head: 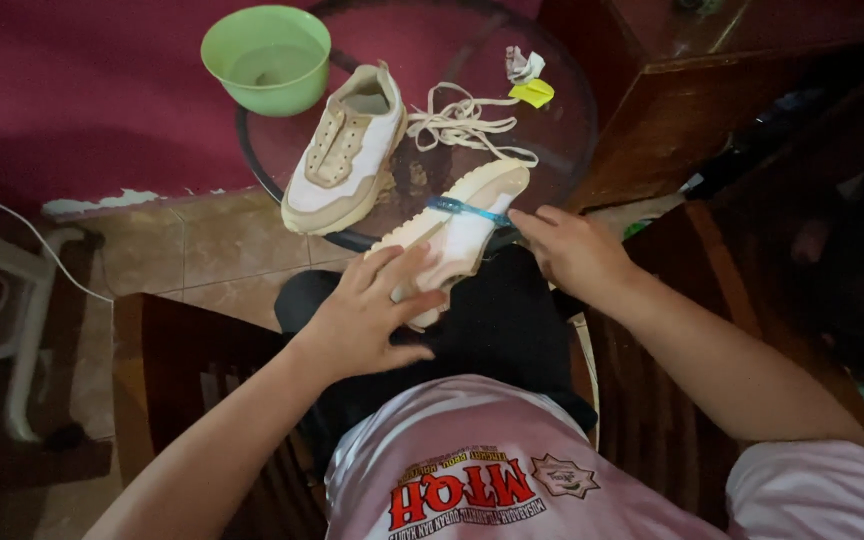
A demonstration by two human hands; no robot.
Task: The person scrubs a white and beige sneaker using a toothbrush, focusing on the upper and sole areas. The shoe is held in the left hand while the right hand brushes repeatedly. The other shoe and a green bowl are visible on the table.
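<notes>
Left hand is pressing down on an upturned cream shoe lying on the lap at the glass counter edge, fingers spread apart. Right hand is resting beside the blue brush laid across the sole; whether it is gripping is unclear. Second shoe, laces, green bowl are sitting beyond.

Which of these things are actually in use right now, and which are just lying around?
In use: left hand on the upturned shoe; right hand at the blue brush lying across its sole.

Lying about: second shoe, loose laces, green bowl, crumpled paper, yellow scrap, all on the glass table.
</notes>
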